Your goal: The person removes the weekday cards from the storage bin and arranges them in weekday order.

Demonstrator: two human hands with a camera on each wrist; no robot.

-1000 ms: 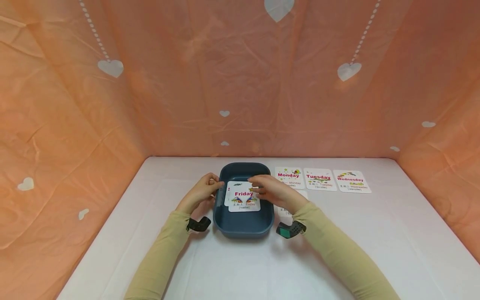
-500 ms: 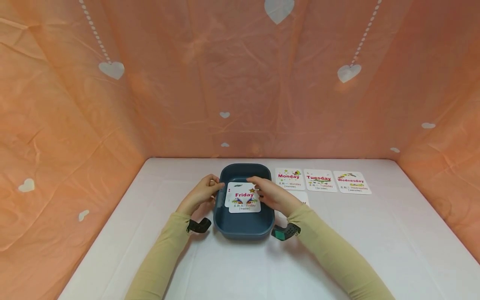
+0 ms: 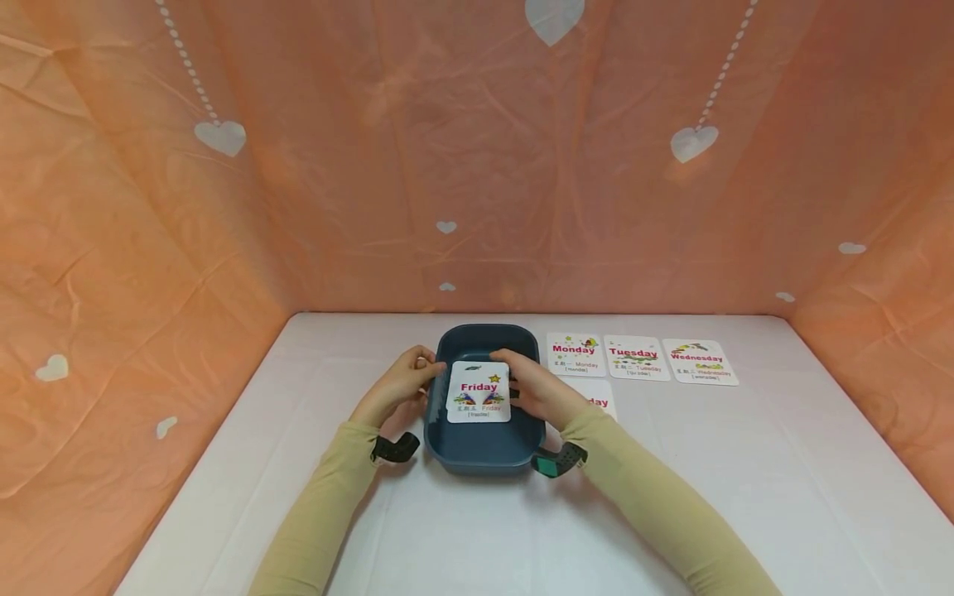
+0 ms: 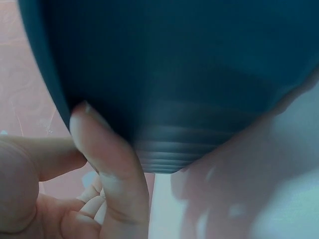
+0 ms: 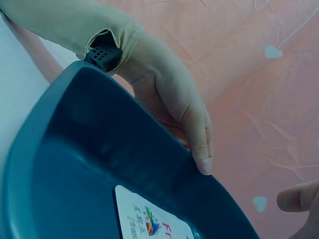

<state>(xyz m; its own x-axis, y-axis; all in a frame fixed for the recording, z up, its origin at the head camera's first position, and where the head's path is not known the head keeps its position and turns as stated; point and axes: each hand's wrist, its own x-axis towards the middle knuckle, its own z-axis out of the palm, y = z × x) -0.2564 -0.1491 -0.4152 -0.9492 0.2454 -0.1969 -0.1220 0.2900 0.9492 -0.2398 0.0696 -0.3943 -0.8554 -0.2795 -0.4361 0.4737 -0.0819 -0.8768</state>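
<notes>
A dark blue rectangular tray stands on the table, with the Friday card face up inside it. That card covers almost all of another white card; only a sliver shows at its left. My left hand pinches the tray's left rim between thumb and fingers, also plain in the left wrist view, where the thumb presses the inner wall. Reaching over the right rim, my right hand has its loosely bent fingers beside the Friday card's right edge; whether they touch it is hard to tell.
Right of the tray lie the Monday card, Tuesday card and Wednesday card in a row. A further card below Monday is partly hidden by my right arm. An orange cloth with hearts hangs behind the white table.
The Friday card has shifted a little left, covering the card under it. My right hand has moved slightly left with it. The left hand has stayed on the rim.
</notes>
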